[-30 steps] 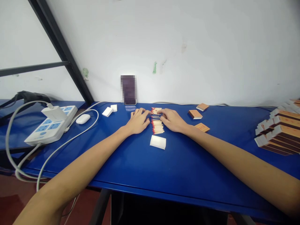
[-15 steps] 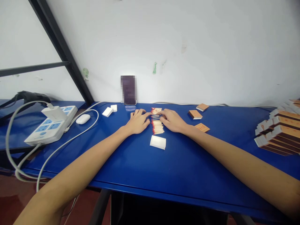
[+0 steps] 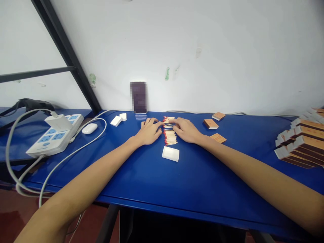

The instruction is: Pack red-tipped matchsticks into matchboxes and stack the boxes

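Note:
A row of red-tipped matches (image 3: 169,134) lies on the blue table (image 3: 197,182) in front of me. My left hand (image 3: 149,131) rests at the row's left side, its fingertips pinched on the matches near the far end. My right hand (image 3: 185,129) rests at the right side, fingers curled and pressing the same matches from the other end. A white inner matchbox tray (image 3: 170,153) lies just in front of the row, touched by neither hand.
Orange matchbox sleeves (image 3: 211,123) lie right of my hands; stacked matchboxes (image 3: 301,144) fill the far right. Two white trays (image 3: 118,119) and a phone (image 3: 138,97) stand at the wall. A power strip (image 3: 54,134), cables and a white earbud case (image 3: 89,128) sit left.
Both hands stay at the far end of the match row; the fingertips have shifted only slightly against the matches.

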A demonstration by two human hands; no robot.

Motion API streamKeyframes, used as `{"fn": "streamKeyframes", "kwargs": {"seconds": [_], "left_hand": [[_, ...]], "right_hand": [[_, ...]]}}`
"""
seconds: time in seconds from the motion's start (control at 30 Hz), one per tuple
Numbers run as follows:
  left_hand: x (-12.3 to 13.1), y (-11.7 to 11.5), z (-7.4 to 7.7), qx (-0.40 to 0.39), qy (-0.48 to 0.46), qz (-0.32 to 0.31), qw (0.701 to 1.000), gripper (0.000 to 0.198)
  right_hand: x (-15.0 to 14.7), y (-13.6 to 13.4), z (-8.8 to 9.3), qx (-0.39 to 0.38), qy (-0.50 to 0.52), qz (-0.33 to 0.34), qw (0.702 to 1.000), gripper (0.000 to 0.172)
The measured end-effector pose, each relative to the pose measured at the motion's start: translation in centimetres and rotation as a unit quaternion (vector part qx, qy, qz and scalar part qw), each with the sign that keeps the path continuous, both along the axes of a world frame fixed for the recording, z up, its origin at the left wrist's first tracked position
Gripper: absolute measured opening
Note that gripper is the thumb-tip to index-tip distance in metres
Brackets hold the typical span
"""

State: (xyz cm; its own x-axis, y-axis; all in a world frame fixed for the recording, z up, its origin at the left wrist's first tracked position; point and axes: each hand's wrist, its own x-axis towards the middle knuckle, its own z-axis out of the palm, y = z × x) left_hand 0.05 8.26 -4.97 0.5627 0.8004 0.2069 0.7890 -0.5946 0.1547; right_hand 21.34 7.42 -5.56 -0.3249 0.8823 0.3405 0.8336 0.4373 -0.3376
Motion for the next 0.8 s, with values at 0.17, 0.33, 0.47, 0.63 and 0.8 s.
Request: {"fn": "streamKeyframes", "kwargs": {"seconds": [0.17,0.33,0.47,0.63,0.8], "left_hand": [[0.13,-0.14,0.05,0.009,0.008,0.024,1.000,0.045],[0.27,-0.26,0.26,0.003,0.025,0.044,0.999,0.049],[0.33,-0.28,0.29,-0.005,0.040,0.053,0.998,0.051],[0.27,-0.17,0.22,-0.008,0.038,0.049,0.998,0.051],[0.13,0.27,0.07,-0.020,0.029,0.043,0.998,0.050]], "right_hand": [[-0.16,-0.02,0.05,0.000,-0.034,0.000,0.999,0.043],[-0.21,0.01,0.09,-0.004,-0.039,-0.006,0.999,0.042],[-0.30,-0.01,0.15,-0.012,-0.045,-0.014,0.999,0.042],[-0.33,-0.05,0.28,-0.019,-0.041,-0.016,0.999,0.041],[-0.21,-0.05,0.28,-0.018,-0.025,-0.008,1.000,0.039]]}}
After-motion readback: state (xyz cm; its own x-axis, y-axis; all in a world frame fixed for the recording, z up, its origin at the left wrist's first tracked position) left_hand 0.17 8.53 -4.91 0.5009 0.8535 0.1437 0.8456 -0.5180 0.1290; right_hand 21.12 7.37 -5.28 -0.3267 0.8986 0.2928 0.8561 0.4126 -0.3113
